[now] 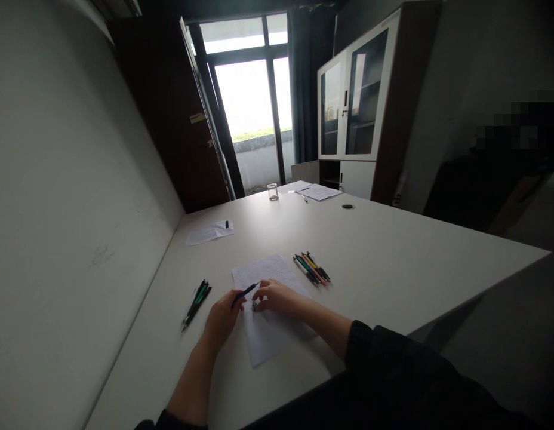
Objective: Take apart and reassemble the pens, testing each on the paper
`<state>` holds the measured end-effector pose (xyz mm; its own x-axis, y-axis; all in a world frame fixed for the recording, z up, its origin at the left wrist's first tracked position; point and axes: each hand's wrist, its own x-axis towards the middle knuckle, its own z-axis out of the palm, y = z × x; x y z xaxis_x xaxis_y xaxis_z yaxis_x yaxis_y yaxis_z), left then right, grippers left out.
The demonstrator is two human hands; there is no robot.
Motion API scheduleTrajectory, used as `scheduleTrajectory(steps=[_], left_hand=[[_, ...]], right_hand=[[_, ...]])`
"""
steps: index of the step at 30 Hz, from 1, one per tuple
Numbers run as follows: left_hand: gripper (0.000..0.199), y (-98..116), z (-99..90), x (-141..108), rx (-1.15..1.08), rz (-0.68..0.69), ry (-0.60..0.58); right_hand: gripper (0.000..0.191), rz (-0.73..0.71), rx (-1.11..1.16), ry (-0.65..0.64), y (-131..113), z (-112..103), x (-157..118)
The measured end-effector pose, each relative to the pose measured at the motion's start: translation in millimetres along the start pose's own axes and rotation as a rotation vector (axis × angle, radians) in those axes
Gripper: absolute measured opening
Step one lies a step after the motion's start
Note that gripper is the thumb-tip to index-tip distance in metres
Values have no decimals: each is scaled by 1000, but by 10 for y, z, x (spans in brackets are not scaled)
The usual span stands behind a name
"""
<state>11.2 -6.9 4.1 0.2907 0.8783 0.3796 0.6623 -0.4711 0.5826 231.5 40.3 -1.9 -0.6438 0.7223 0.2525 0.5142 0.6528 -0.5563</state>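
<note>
A dark blue pen (245, 294) is gripped in my left hand (225, 316), slanting up to the right, its thin tip pointing at my right hand. My right hand (274, 297) hovers over or rests on the sheet, fingers curled. A small dark piece shows by its thumb and fingertips; I cannot make out what it is. Beneath both hands lies a white sheet of paper (268, 346), its upper part covered in faint writing. Left of my left hand is a small bunch of pens (197, 303), green and black. Several coloured pens (311, 269) lie side by side beyond my right hand.
The white table (371, 263) runs along a wall on the left. On it lie a clear plastic sleeve (209, 232), a glass (272, 192), a stack of papers (320, 192) and a single pen (304, 198). A round cable hole (347, 206) sits near the far right edge.
</note>
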Motion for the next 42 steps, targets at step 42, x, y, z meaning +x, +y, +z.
scheduleTrajectory(steps=[42], left_hand=[[16, -48, 4, -13, -40, -37, -6]], right_hand=[[22, 133, 762, 478, 61, -180, -26]])
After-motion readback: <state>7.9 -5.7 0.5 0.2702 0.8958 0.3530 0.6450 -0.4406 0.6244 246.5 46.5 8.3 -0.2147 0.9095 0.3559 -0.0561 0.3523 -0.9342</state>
